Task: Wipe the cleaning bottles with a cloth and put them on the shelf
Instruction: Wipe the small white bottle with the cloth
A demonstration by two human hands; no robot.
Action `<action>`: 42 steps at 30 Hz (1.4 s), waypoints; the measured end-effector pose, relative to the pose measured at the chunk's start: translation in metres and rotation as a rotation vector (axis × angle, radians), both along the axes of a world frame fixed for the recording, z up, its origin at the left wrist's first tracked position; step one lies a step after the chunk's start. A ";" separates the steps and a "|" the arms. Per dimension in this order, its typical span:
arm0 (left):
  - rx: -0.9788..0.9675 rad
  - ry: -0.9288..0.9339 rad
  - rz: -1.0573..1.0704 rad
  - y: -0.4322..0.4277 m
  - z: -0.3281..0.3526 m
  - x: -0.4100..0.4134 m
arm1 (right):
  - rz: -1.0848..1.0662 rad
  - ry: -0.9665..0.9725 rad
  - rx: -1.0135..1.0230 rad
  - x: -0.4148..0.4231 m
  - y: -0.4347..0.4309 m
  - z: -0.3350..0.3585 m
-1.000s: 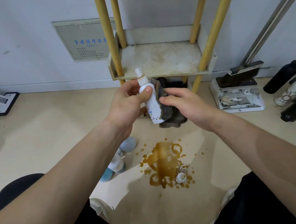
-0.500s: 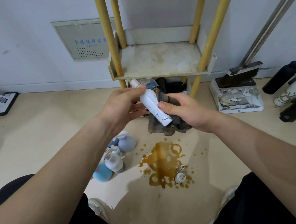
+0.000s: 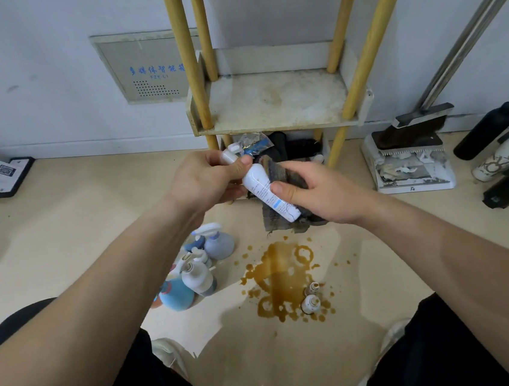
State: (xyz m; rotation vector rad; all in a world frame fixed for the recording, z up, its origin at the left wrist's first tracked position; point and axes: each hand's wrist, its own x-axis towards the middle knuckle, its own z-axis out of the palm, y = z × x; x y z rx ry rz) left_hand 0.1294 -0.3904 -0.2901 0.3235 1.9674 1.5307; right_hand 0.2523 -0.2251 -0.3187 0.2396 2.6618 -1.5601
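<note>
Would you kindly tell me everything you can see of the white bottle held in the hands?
The bottle is slim, white and plastic-looking, with a white cap, fine print along its body and a blue mark near the base. It is held in the air, tilted, cap up-left and base down-right, in front of the shelf. The left hand pinches its neck. The right hand cups a dark cloth behind its body, thumb pressed on the front.

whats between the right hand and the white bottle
In the head view, a dark cloth lies between the right hand and the white bottle, wrapped behind it; the thumb presses the bottle's front directly. The left hand grips its cap end.
</note>
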 end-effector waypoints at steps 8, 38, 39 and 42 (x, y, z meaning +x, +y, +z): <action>0.007 -0.119 0.180 0.013 -0.019 0.023 | 0.065 -0.070 0.613 0.000 -0.016 0.004; -0.033 0.452 -0.537 -0.005 -0.015 -0.005 | 0.066 -0.216 0.124 0.003 0.009 0.012; -0.051 0.480 -0.544 -0.004 -0.014 -0.004 | 0.077 -0.232 0.114 0.004 0.009 0.013; -0.166 0.565 -0.547 -0.003 -0.012 -0.004 | 0.086 -0.213 0.190 0.003 0.006 0.013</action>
